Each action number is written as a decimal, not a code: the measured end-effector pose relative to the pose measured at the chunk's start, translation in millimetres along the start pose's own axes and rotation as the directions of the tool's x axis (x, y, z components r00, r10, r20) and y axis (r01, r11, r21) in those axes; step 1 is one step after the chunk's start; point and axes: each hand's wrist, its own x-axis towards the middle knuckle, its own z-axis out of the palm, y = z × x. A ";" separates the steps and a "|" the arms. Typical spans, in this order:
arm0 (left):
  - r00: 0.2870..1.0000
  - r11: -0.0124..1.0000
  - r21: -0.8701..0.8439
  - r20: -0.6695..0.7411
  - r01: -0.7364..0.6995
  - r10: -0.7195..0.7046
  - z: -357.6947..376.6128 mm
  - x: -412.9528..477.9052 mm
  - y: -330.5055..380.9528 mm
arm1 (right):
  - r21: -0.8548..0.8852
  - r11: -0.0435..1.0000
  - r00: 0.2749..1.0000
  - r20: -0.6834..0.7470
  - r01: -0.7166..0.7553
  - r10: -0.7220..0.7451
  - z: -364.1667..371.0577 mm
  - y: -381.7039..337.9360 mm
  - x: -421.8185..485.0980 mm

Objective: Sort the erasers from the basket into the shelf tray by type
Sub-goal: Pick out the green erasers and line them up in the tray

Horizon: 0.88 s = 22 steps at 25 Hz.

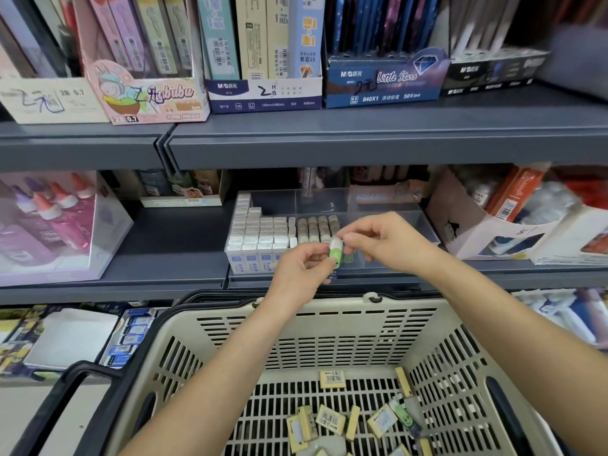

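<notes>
**Both hands meeting at the shelf tray.** The hands come together in front of the clear tray [424,222], which stands on the middle shelf [184,245]. The left hand [301,269] has its fingers curled around the lower end of a green-and-white eraser [336,251]. The right hand [385,241] pinches the upper end between thumb and fingertips. The eraser is held roughly upright, just before the tray's front wall and above the far rim of the basket [329,307]. In the tray, white erasers [260,232] fill the left part in rows, with beige erasers [316,228] just beside them. The right part is partly hidden by the hands. On the basket floor lie loose yellow erasers [332,379] and one green eraser [406,414].
</notes>
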 end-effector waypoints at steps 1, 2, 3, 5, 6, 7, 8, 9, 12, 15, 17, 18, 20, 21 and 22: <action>1.000 1.000 -0.002 0.002 -0.005 0.005 0.1 -0.5 1.1 | 0.017 1.000 1.000 0.002 -0.007 0.007 -0.5 -0.5 -0.5; 1.000 1.000 -0.005 0.006 -0.012 0.012 0.1 -1.0 2.1 | 0.043 0.999 1.000 0.005 -0.020 0.020 -0.6 -0.9 -0.4; 1.000 1.000 -0.003 0.012 -0.021 0.021 0.3 -1.4 2.9 | 0.067 0.997 0.999 0.013 -0.033 0.032 -0.1 -0.9 0.0; 0.999 1.000 0.012 0.024 -0.026 0.026 1.7 -1.8 3.6 | 0.064 0.997 0.999 0.035 -0.044 0.042 1.0 -0.5 0.0; 1.000 1.000 0.021 0.025 -0.019 0.018 1.9 -2.2 4.0 | 0.056 0.997 0.998 0.045 -0.045 0.042 0.9 -0.1 -0.5; 1.000 0.999 0.030 0.021 -0.010 0.009 1.0 -2.9 4.0 | 0.055 0.997 0.998 0.047 -0.046 0.043 -0.5 1.0 -0.5; 1.000 0.999 0.039 0.008 -0.005 0.005 -1.4 -3.7 3.5 | 0.064 0.997 0.998 0.031 -0.053 0.051 -4.0 3.0 0.2; 1.000 0.998 0.058 -0.017 -0.009 0.010 -5.8 -4.8 2.2 | 0.076 0.995 0.997 -0.008 -0.070 0.070 -8.7 6.3 2.5; 0.991 0.984 0.175 -0.124 -0.030 0.052 -27.5 -9.3 -1.1 | 0.066 0.988 0.968 -0.199 -0.142 0.153 -26.8 18.7 16.6; 0.972 0.961 0.271 -0.206 -0.052 0.111 -47.0 -12.3 -4.1 | 0.028 0.984 0.922 -0.346 -0.174 0.172 -32.8 26.0 36.2; 0.966 0.945 0.323 -0.225 -0.050 0.128 -53.1 -12.7 -8.0 | -0.115 0.970 0.922 -0.352 -0.213 0.161 -29.8 27.2 45.8; 0.968 0.937 0.346 -0.220 -0.042 0.124 -54.6 -13.1 -10.7 | -0.198 0.957 0.936 -0.321 -0.214 0.143 -26.5 28.0 49.3; 0.975 0.928 0.371 -0.199 -0.022 0.103 -55.4 -14.4 -16.4 | -0.267 0.943 0.961 -0.244 -0.197 0.131 -18.1 30.1 53.6; 0.977 0.929 0.370 -0.194 -0.014 0.092 -55.5 -14.4 -18.2 | -0.265 0.945 0.968 -0.212 -0.190 0.136 -13.6 31.4 55.0; 0.977 0.932 0.363 -0.195 -0.008 0.084 -55.6 -14.0 -19.0 | -0.263 0.946 0.972 -0.188 -0.189 0.142 -9.8 32.6 56.2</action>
